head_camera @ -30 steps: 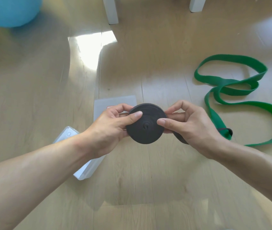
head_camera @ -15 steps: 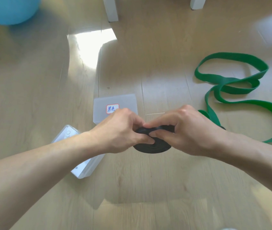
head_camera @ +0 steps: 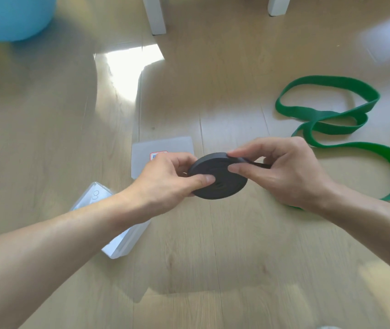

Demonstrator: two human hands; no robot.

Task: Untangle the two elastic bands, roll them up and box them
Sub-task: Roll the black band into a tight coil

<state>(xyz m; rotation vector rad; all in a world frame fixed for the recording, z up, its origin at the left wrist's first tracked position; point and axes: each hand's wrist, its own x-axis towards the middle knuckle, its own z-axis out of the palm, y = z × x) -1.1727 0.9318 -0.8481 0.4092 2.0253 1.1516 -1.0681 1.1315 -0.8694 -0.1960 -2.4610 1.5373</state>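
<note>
A black elastic band [head_camera: 217, 181], wound into a flat disc-shaped roll, hovers above the wooden floor at the centre of the view. My left hand [head_camera: 165, 179] grips the roll's left edge, thumb on its face. My right hand [head_camera: 284, 169] pinches the right side, with the band's loose tail running under its fingers. A green elastic band [head_camera: 327, 115] lies unrolled in loose loops on the floor to the right, apart from the black one. A clear plastic box [head_camera: 120, 241] sits on the floor under my left forearm, and its translucent lid [head_camera: 163, 146] with a red-framed label lies just behind my left hand.
A blue exercise ball [head_camera: 11, 15] rests at the top left. Two white furniture legs [head_camera: 156, 15] stand at the top centre. A bright sun patch [head_camera: 129, 65] falls on the floor beyond the lid.
The black roll has tipped back up from nearly edge-on to a tilted face view. My hands have shifted their hold around it, and the lid's label is partly covered again.
</note>
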